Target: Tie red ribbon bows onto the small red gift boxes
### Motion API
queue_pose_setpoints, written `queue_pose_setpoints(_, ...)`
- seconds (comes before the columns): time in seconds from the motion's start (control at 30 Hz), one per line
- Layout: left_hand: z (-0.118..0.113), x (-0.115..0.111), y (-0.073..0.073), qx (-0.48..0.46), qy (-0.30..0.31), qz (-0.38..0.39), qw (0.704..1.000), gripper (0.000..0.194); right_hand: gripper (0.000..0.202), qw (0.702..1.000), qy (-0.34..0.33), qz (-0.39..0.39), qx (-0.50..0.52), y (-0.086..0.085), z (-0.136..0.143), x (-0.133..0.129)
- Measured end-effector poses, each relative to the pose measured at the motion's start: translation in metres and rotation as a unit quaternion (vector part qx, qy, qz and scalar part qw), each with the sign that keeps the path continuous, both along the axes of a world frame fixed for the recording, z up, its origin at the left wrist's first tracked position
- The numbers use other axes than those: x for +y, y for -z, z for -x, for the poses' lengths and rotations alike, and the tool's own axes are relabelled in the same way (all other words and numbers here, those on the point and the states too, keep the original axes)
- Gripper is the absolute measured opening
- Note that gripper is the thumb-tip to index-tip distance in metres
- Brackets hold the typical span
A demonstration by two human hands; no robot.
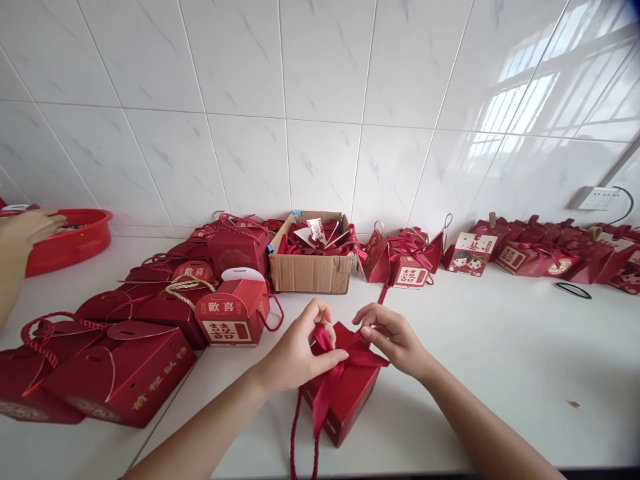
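A red gift box (pixel 345 407) rests on the white table in front of me, with a dark red satin ribbon (pixel 325 397) tied across its top in a bow. My left hand (pixel 310 353) is closed on the ribbon, thumb lying over the knot and a loop near the fingers. At the bow's right side, my right hand (pixel 393 337) pinches the ribbon between thumb and fingertips. One ribbon tail hangs down the near side of the box. A twisted red cord (pixel 295 433) dangles at the left of the box, over the table's front.
Many red boxes (pixel 155 367) with cord handles crowd the left. A cardboard box (pixel 313 275) of ribbons and cards stands by the wall. More gift boxes (pixel 470 253) line the right, near a black hair tie (pixel 573 290). Another person's hand (pixel 37 227) reaches into a red basin (pixel 83 233).
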State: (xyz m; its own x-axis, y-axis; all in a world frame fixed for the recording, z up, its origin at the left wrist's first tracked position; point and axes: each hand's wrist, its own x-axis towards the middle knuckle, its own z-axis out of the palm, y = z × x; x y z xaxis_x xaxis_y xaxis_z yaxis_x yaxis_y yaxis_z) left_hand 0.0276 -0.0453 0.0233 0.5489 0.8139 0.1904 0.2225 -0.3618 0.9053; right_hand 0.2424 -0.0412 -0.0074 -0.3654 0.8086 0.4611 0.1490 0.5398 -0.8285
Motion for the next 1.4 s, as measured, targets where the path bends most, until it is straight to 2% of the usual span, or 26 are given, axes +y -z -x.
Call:
queue_pose_setpoints(0.13,-0.001,-0.001,0.001,-0.019,-0.060,-0.033,0.997,0.031,0.022,1.000,-0.004,0.002,0.009,0.000,0.000,0.000)
queue_pose_setpoints(0.27,-0.003,-0.001,-0.003,-0.022,-0.080,-0.037,0.996,0.031,0.023,1.000,0.003,0.021,0.009,-0.001,-0.001,-0.001)
queue_pose_setpoints(0.63,-0.002,-0.003,-0.002,-0.034,-0.021,0.014,0.999,0.038,0.024,1.000,-0.007,0.009,0.011,-0.003,0.002,-0.005)
queue_pose_setpoints(0.87,-0.003,-0.003,-0.005,0.000,0.010,0.002,1.000,0.038,0.023,1.000,0.002,0.017,0.011,-0.002,-0.001,-0.004)
queue_pose_setpoints(1.0,-0.002,-0.001,-0.006,-0.030,0.003,0.006,1.000,0.037,0.023,0.999,0.009,-0.026,-0.028,-0.011,-0.005,-0.004)
queue_pose_setpoints(1.17,0.004,0.007,-0.007,-0.080,0.040,0.031,0.995,0.030,0.015,0.998,0.001,-0.049,-0.034,-0.023,-0.008,-0.002)
queue_pose_setpoints(1.23,0.007,0.010,-0.007,-0.083,0.042,0.054,0.994,0.026,0.014,0.994,-0.005,-0.089,-0.062,-0.028,-0.006,-0.003)
queue_pose_setpoints(1.33,0.010,0.012,-0.008,-0.088,0.034,0.078,0.992,0.028,0.029,0.976,0.005,-0.168,-0.137,-0.036,0.001,-0.004)
queue_pose_setpoints(1.4,0.011,0.013,-0.009,-0.091,0.033,0.089,0.991,0.033,0.038,0.966,0.014,-0.190,-0.172,-0.042,0.006,-0.004)
